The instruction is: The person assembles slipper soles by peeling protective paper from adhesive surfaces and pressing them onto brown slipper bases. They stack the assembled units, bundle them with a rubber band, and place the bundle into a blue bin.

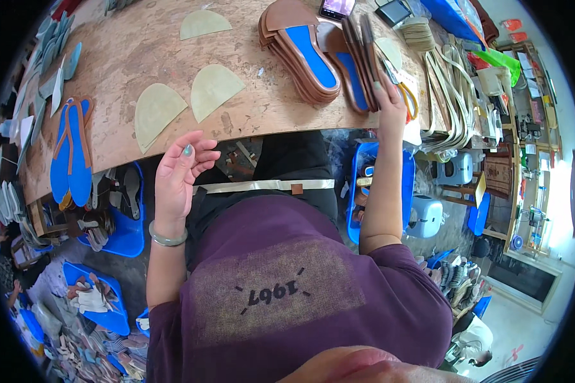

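Currently our right hand pinches the upright stack of thin brown-edged blue insoles — light, flexible; grip edges. Left hand spread, empty.

Bare worktop lies open left of the stacked blue-lined insoles; two pale half-round pieces and strap bundles crowd elsewhere.

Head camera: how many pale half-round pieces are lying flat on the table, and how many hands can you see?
Pale half-round pieces: 3
Hands: 2, left hand and right hand
Total: 5
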The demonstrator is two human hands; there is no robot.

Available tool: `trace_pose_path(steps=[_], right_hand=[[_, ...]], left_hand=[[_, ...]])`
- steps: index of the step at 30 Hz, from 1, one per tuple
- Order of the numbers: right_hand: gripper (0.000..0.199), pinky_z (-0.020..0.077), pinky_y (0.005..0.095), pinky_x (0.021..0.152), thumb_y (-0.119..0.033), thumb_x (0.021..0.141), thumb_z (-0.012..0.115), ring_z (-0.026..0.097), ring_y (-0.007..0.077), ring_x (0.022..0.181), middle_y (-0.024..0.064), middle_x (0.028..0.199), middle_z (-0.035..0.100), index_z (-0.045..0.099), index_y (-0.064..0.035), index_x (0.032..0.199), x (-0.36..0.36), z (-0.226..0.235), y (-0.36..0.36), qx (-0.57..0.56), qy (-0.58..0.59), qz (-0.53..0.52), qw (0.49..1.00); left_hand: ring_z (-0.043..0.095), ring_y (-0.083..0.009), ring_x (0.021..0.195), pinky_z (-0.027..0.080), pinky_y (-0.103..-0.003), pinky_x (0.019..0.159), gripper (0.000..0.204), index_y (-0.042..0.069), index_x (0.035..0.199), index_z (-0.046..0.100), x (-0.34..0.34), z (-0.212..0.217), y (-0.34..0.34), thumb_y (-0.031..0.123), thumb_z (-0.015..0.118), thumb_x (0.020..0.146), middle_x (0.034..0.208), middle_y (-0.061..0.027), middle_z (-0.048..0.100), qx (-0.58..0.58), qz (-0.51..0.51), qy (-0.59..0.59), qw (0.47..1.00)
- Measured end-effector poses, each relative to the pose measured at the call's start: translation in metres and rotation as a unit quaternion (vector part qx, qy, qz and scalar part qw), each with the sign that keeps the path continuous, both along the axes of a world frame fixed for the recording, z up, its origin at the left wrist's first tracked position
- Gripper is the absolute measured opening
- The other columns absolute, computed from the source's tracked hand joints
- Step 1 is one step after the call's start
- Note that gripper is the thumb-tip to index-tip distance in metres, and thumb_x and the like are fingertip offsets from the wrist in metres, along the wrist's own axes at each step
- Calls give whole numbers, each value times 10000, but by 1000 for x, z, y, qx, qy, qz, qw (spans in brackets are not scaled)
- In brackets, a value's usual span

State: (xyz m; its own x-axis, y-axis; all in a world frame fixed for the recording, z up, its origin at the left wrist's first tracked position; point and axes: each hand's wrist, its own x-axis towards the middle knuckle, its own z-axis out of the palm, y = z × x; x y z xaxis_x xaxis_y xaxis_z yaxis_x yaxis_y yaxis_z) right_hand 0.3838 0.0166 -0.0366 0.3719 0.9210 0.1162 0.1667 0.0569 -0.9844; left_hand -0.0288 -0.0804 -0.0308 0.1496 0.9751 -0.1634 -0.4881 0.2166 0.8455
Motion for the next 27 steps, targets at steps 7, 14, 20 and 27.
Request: trace_pose_path(steps=[7,14,20,27], right_hand=[[428,389,324,1040,-108,929,558,500,211,1246,121,1338,544,518,19,1336,-2,32,-5,14,176,-30,984],[451,373,415,1056,-206,884,621,481,359,1246,222,1347,508,560,-44,1301,-23,9,-7,59,-489,9,870],[354,408,410,998,-72,861,648,543,342,1170,205,1242,583,621,-22,1211,-87,59,-18,237,-443,-10,865],[264,517,370,820,-12,797,693,649,303,955,144,1046,669,673,-34,1060,-238,64,-20,283,-327,335,837]], left_hand=[[648,-223,984,527,-309,849,372,-16,1286,493,-2,-6,-2,223,499,1000,1136,-162,627,-2,-5,-4,1000],[648,-229,996,524,-312,860,356,-19,1280,494,4,-5,-1,203,489,1002,1150,-171,626,-9,-23,-7,1000],[649,-214,997,521,-318,871,333,-5,1280,507,-3,-8,-7,171,479,998,1151,-161,636,0,-39,30,999],[636,-256,997,496,-340,871,315,9,1218,552,-39,9,-7,111,574,921,1117,-135,647,105,91,309,941]])
